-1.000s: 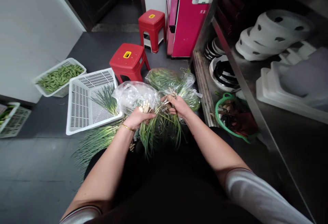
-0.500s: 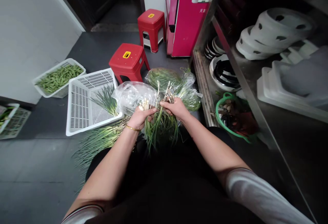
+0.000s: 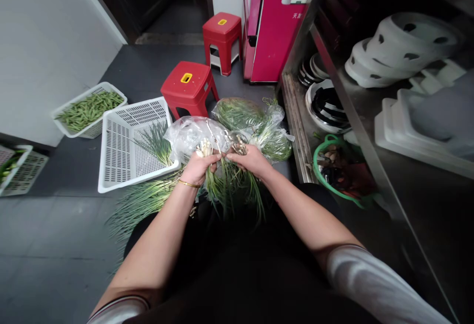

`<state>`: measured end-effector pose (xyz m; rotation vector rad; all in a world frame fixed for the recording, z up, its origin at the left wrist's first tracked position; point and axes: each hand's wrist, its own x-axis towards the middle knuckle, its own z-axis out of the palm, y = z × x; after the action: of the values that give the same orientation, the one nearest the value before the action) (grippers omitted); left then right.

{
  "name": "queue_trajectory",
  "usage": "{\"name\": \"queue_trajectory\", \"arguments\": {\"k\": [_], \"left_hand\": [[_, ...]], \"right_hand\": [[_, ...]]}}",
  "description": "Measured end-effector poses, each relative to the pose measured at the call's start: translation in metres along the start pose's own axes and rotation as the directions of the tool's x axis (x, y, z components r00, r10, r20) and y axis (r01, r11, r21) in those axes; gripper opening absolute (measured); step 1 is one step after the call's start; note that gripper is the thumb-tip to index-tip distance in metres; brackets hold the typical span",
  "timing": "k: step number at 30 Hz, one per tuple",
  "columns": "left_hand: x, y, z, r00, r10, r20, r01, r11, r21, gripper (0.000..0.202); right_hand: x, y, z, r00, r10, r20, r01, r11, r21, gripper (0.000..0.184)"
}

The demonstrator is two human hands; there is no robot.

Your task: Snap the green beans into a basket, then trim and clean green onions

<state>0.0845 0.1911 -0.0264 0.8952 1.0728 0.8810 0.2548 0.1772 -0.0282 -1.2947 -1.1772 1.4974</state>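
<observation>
My left hand (image 3: 198,167) is closed around a bunch of thin scallions (image 3: 204,146), their white bulbs pointing up. My right hand (image 3: 256,162) grips a second bunch of scallions (image 3: 240,148) with browner, dirtier root ends. Between the thumbs, which nearly touch, stands a single scallion stalk (image 3: 213,132); which hand bears it I cannot tell. Green leaves hang below both hands over my dark lap. Beyond the hands lies a clear plastic bag (image 3: 185,134). A pile of scallions (image 3: 148,200) rests on the floor by my left forearm.
A white basket (image 3: 111,166) holds some scallions; another basket (image 3: 61,129) holds green pods. Two red stools (image 3: 185,89) stand ahead, near a pink fridge (image 3: 276,32). Bagged greens (image 3: 237,111) lie in front. On the right are a metal shelf (image 3: 370,158) and a green basket (image 3: 318,173).
The single stalk has shifted left, toward the left hand's bunch, and tilts more. My left hand has moved slightly left. The view has shifted a little.
</observation>
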Motion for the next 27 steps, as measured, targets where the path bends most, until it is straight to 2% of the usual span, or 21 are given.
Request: {"name": "queue_trajectory", "arguments": {"k": [4,8,12,15,19,21,24,27], "left_hand": [[0.001,-0.001,0.003,1.000,-0.009,-0.009,0.009,1.000,0.008,0.027],[0.000,-0.005,0.008,0.997,-0.040,0.061,0.041,0.999,-0.011,0.028],[-0.001,-0.009,0.010,0.989,-0.057,0.138,0.046,0.995,0.083,0.026],[-0.002,-0.007,0.008,0.980,-0.064,0.190,0.027,0.981,0.190,0.024],[-0.004,-0.002,0.004,0.967,-0.108,0.229,0.028,0.945,0.326,0.021],[-0.004,0.000,0.001,0.962,-0.136,0.238,0.038,0.926,0.377,0.019],[-0.003,0.002,-0.003,0.961,-0.136,0.242,0.024,0.909,0.416,0.017],[-0.002,0.002,-0.007,0.941,-0.159,0.299,-0.007,0.874,0.487,0.015]], "right_hand": [[0.003,0.006,0.006,0.994,-0.010,-0.112,0.017,0.998,0.060,0.026],[0.002,0.007,0.007,0.999,0.014,-0.040,-0.012,0.999,0.049,0.027],[0.004,0.004,0.004,0.991,0.043,-0.130,-0.034,0.997,0.071,0.028],[0.010,-0.003,-0.014,0.965,0.022,-0.262,0.011,0.992,0.124,0.027],[0.017,-0.014,-0.052,0.872,-0.028,-0.489,0.154,0.963,0.220,0.028],[0.018,-0.018,-0.064,0.844,-0.036,-0.535,0.187,0.955,0.230,0.028],[0.015,-0.017,-0.059,0.893,-0.059,-0.446,0.154,0.972,0.178,0.030],[0.010,-0.013,-0.039,0.950,-0.105,-0.295,0.135,0.987,0.082,0.032]]}}
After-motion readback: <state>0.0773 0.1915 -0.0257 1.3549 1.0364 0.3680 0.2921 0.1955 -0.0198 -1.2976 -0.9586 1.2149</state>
